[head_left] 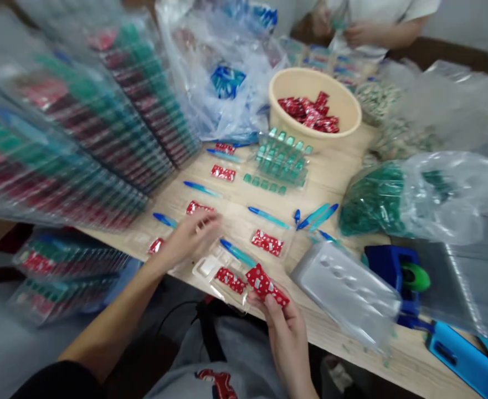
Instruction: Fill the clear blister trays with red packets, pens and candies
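Observation:
In the head view my right hand [283, 327] is closed around red packets with white dots [264, 287] near the table's front edge. Beside them, a clear plastic blister tray [206, 266] carries another red dotted packet [230, 280]. A blue pen [237, 253] lies just behind that packet. My left hand [198, 233] hovers over the table, slightly blurred, its fingers loosely curled and apart with nothing visible in them. Close behind it sits a red packet [198, 206], partly covered by the fingers. To the right lies one more red packet [267, 243] in a clear tray.
Tall stacks of filled blister packs [123, 160] stand at left. A cream bowl [275, 116] holds red packets. Green pieces [281, 158] sit mid-table. At right are a bag of green pieces [372, 199], stacked clear plastic [347, 288] and a blue tape dispenser [393, 271]. Another person's hands [360, 34] are opposite.

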Available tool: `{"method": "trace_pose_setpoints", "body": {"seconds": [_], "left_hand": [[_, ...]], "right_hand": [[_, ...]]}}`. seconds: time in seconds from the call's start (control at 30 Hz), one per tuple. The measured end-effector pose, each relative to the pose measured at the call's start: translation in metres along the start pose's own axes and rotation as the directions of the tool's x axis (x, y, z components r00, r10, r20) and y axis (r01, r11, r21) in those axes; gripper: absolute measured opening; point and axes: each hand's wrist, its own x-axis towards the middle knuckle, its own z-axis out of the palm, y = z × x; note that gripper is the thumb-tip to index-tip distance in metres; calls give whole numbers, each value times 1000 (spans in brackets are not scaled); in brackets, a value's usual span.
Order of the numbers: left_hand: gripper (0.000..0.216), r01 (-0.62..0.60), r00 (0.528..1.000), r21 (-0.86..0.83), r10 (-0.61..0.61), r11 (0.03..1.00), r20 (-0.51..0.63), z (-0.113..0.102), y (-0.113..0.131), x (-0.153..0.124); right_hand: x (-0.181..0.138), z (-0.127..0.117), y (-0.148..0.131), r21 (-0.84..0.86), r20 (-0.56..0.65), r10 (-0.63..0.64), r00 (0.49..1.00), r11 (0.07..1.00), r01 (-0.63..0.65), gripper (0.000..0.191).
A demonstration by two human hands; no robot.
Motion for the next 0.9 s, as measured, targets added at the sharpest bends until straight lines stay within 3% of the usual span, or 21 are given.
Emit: {"method": "trace_pose_setpoints", "body": {"seconds": [0.03, 0.1, 0.13, 0.2, 0.27, 0.33, 0.4, 0.47, 0.53, 0.6, 0.67, 0.73, 0.8, 0.83, 0.9], "left_hand": [[27, -6, 980, -127, 31, 992, 195, 4, 13, -7], [25, 41, 893, -267, 85, 963, 442, 10, 38, -17], [22, 55, 865, -292, 100, 955, 491, 12, 50, -20], [18, 30, 858, -322, 140, 946, 494, 10, 68, -18], [17, -38, 868, -348, 203, 937, 452, 3, 85, -2], [16, -129, 908, -366, 259, 922, 330, -6, 102, 29], [15, -218, 955, -372, 275, 902, 107, -12, 122, 74], [17, -277, 961, -422, 248, 863, -123, -15, 141, 127], [19, -232, 972, -482, 177, 845, -157, -16, 155, 178], [19, -199, 967, -418, 109, 886, -230, -20, 159, 216], [18, -172, 940, -344, 50, 923, -336, -31, 154, 239], [21, -120, 918, -319, -17, 940, -395, -47, 142, 247], [23, -43, 915, -287, -78, 957, -397, -62, 128, 248], [22, -1, 915, -262, -105, 965, -391, -68, 122, 246], [14, 48, 918, -202, -123, 978, -378, -74, 113, 243]], "right_hand": [[2, 3, -4, 31, 18, -8, 1000, 999, 7, 46], [6, 10, -12, 75, 51, -45, 998, 996, 41, 45], [8, 12, -16, 93, 67, -68, 995, 994, 61, 45], [10, 13, -20, 129, 94, -111, 989, 987, 98, 44], [11, 8, -20, 156, 113, -142, 983, 980, 123, 44], [12, -2, -15, 145, 146, -146, 978, 981, 125, 42], [10, -11, -7, 107, 192, -138, 972, 987, 119, 41], [7, -16, 1, 75, 220, -145, 965, 989, 131, 40], [2, -17, 9, 56, 202, -190, 961, 982, 182, 38], [-3, -20, 15, -15, 159, -287, 945, 956, 293, 32], [-5, -27, 19, -193, 139, -471, 871, 850, 490, 29], [-5, -41, 22, -427, 175, -680, 712, 600, 677, 30], [-4, -57, 24, -584, 263, -793, 549, 322, 745, 31], [-4, -65, 25, -622, 306, -813, 495, 223, 750, 30], [-2, -76, 26, -652, 369, -818, 440, 110, 751, 29]]}}
